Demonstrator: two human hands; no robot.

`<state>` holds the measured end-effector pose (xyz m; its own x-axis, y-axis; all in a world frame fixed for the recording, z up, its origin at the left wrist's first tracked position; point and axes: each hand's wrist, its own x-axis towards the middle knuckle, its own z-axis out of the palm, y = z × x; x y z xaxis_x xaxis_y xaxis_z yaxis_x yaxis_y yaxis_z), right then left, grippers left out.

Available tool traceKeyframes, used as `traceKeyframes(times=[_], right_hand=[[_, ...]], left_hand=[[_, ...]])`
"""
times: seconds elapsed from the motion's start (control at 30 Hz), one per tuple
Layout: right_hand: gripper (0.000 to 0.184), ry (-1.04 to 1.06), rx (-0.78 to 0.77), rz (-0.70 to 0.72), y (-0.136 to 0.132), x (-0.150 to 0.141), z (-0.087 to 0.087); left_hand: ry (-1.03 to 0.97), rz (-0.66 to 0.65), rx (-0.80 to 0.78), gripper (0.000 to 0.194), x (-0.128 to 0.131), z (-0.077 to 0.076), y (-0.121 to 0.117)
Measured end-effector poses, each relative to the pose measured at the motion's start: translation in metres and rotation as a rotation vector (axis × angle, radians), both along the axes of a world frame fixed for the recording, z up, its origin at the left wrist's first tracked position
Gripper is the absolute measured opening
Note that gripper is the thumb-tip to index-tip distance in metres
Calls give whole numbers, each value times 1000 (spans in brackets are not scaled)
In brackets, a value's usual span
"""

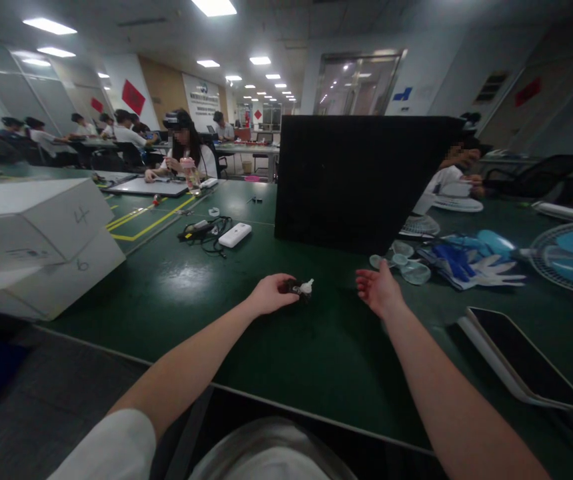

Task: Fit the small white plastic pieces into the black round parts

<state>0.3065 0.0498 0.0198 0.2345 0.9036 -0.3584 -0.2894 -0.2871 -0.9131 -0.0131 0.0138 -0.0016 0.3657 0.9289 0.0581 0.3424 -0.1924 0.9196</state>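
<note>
Green tabletop (246,353) spreads below me. My left hand (270,294) pinches a small dark part (293,288), its white end (307,287) facing right, across a gap from my right hand (382,289), loosely spread, nothing gripped, near the translucent blades (416,273); the part's long axis I cannot tell.

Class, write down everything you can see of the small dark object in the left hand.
The small dark object has a blackish body and a white piece, perhaps plastic, at the end away from the palm, with a narrow tip slanting up. The left hand holds it between thumb and fingers, which hide part of the body; the right hand is apart from it. It is over the green tabletop, but whether it touches cannot be told.
</note>
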Motion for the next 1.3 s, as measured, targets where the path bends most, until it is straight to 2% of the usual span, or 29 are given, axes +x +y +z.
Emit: traceKeyframes(times=[0.33,0.53,0.67,0.83,0.93,1.0,1.3], right_hand=[[65,-22,-9,36,1,-2,-3],[63,-21,10,41,5,4,-12],[62,-17,17,41,5,5,-13],[62,-30,22,51,3,1,-10],[62,-28,28,46,2,-1,-9],[61,-38,30,48,3,-1,-10],[62,-88,42,58,5,2,-17]], left_hand=[[-7,-15,-18,55,-1,1,-2],[-13,-9,-26,55,-2,0,0],[-40,-17,-55,55,-7,1,3],[-108,32,-41,52,-20,3,10],[-141,82,-28,55,-43,3,13],[-145,140,-38,59,-68,3,13],[-95,407,35,74,-212,8,-9]])
